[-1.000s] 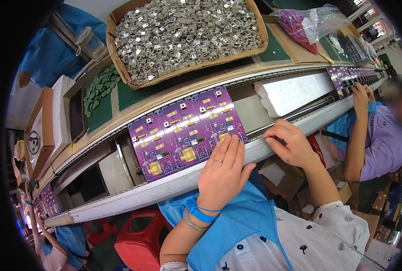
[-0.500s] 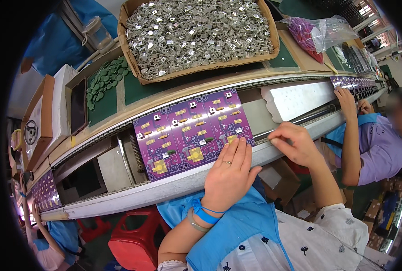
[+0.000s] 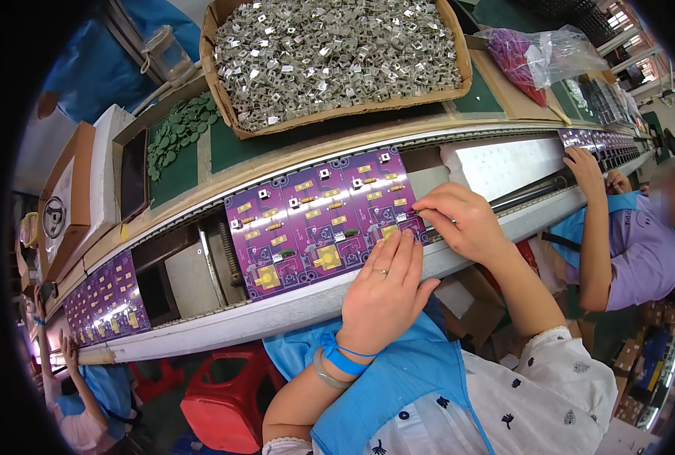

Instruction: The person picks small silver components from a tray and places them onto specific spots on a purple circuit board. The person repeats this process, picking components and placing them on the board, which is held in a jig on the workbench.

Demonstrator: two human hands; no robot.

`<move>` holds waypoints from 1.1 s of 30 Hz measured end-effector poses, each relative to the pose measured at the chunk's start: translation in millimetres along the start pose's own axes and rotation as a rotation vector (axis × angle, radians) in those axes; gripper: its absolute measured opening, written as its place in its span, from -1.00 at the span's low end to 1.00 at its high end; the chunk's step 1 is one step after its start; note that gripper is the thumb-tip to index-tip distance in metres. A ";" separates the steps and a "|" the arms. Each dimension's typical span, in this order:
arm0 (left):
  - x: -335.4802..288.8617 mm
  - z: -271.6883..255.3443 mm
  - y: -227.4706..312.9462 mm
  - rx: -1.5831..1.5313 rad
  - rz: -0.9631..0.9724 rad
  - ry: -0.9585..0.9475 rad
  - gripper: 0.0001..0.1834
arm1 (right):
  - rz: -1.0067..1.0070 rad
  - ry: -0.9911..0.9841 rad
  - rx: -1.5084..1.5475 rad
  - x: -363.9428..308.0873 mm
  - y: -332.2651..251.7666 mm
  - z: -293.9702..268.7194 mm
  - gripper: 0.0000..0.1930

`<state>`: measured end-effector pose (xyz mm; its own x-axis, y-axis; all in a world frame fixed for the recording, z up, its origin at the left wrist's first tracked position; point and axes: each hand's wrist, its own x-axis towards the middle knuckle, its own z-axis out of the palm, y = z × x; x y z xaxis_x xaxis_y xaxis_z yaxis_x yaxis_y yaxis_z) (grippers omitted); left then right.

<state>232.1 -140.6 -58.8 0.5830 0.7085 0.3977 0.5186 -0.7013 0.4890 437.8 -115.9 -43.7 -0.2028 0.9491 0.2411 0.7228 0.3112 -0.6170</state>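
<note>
A purple circuit board panel (image 3: 307,220) with yellow and white parts lies on the conveyor line (image 3: 201,334) in front of me. My left hand (image 3: 386,292) rests flat on the board's near right corner and the white rail, fingers together, a ring on one finger. My right hand (image 3: 458,220) pinches at the board's right edge with thumb and fingers bent; I cannot make out a part between the fingertips.
A cardboard tray of several small metal parts (image 3: 330,53) stands behind the line, green discs (image 3: 178,133) to its left. Another purple panel (image 3: 102,299) lies far left, more (image 3: 599,140) at right. A person in purple (image 3: 640,243) works at right; a red stool (image 3: 227,406) stands below.
The purple panel has travelled left along the line relative to the tray. My left hand slid up onto its near corner, and my right hand closed in on its right edge.
</note>
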 end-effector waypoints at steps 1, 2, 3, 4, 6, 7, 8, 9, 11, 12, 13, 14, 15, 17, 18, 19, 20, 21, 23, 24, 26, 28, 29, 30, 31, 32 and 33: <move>-0.1 0.1 -0.1 0.001 0.001 0.001 -0.45 | -0.014 -0.007 -0.016 0.5 0.3 -0.1 -0.86; 0.0 0.4 -0.1 -0.003 0.000 0.002 -0.45 | -0.027 -0.014 -0.033 0.9 0.4 -0.3 -0.85; 0.0 0.8 -0.1 -0.007 0.000 0.003 -0.45 | -0.045 -0.014 -0.043 1.4 0.4 0.2 -0.85; -0.1 1.0 -0.2 -0.010 -0.001 0.004 -0.45 | -0.062 -0.014 -0.053 2.1 0.1 1.0 -0.84; 0.0 1.2 0.2 -0.005 -0.002 0.002 -0.44 | -0.090 -0.012 -0.065 3.1 0.6 1.5 -0.83; -0.1 1.2 0.3 -0.003 -0.003 0.002 -0.44 | -0.100 -0.011 -0.066 3.5 1.9 2.2 -0.83; 0.0 1.2 0.4 -0.002 -0.003 -0.002 -0.44 | -0.110 -0.010 -0.066 3.9 2.6 2.6 -0.82; 0.1 1.0 0.5 -0.001 -0.003 -0.005 -0.44 | -0.109 -0.012 -0.062 4.1 2.6 2.5 -0.83; 0.4 0.8 0.6 0.000 -0.004 -0.010 -0.44 | -0.105 -0.016 -0.055 4.4 2.6 2.3 -0.83; 0.6 0.8 0.7 0.000 -0.004 -0.012 -0.44 | -0.114 -0.015 -0.051 4.3 3.5 2.7 -0.83; 0.7 0.8 0.8 0.000 -0.004 -0.013 -0.44 | -0.122 -0.013 -0.047 4.2 5.2 3.3 -0.83; 0.9 0.6 0.8 0.003 -0.002 -0.015 -0.44 | -0.129 -0.012 -0.042 4.0 6.5 3.8 -0.83; 1.1 0.2 0.7 0.006 0.000 -0.018 -0.44 | -0.141 -0.012 -0.047 4.3 7.0 3.7 -0.83; 1.1 0.3 0.6 0.010 0.001 -0.022 -0.44 | -0.168 -0.011 -0.057 5.6 7.3 3.3 -0.83; 0.9 0.6 0.6 0.010 -0.001 -0.023 -0.44 | -0.177 -0.013 -0.063 6.0 7.5 3.2 -0.82; 0.8 0.8 0.7 0.011 -0.002 -0.025 -0.44 | -0.186 -0.015 -0.070 6.2 7.7 3.1 -0.82; 1.1 0.5 0.9 0.013 -0.001 -0.026 -0.44 | -0.195 -0.016 -0.077 6.5 7.6 2.7 -0.82; 1.5 -0.1 1.4 0.014 0.001 -0.027 -0.44 | -0.206 -0.024 -0.088 7.1 6.7 1.9 -0.81; 1.4 -0.4 1.8 0.019 0.003 -0.026 -0.44 | -0.230 -0.039 -0.109 9.5 3.0 -0.6 -0.81; 0.9 -0.4 1.9 0.021 0.004 -0.024 -0.44 | -0.247 -0.045 -0.125 11.3 1.1 -2.1 -0.82; 0.7 0.1 1.4 0.022 0.004 -0.023 -0.44 | -0.279 -0.058 -0.157 15.5 -1.6 -4.5 -0.82; 1.2 1.0 -0.3 0.018 0.003 -0.022 -0.44 | -0.271 -0.077 -0.171 17.6 -2.6 -5.2 -0.82; 1.1 0.9 0.1 0.017 0.004 -0.021 -0.44 | -0.272 -0.084 -0.179 18.0 -3.2 -5.9 -0.82; 0.9 0.8 0.4 0.015 0.004 -0.020 -0.45 | -0.266 -0.094 -0.180 18.7 -3.2 -6.2 -0.82; 0.8 0.7 0.5 0.014 0.004 -0.019 -0.45 | -0.259 -0.105 -0.180 19.9 -2.8 -6.6 -0.82; 0.8 0.5 0.6 0.014 0.005 -0.016 -0.45 | -0.252 -0.115 -0.181 20.6 -2.6 -6.7 -0.82; 0.9 0.4 0.7 0.014 0.006 -0.013 -0.45 | -0.226 -0.119 -0.153 20.9 -2.2 -6.5 -0.83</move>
<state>233.3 -140.5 -58.4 0.5941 0.7031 0.3909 0.5235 -0.7068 0.4758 436.2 -97.1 -32.4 -0.4395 0.8585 0.2641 0.7398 0.5127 -0.4357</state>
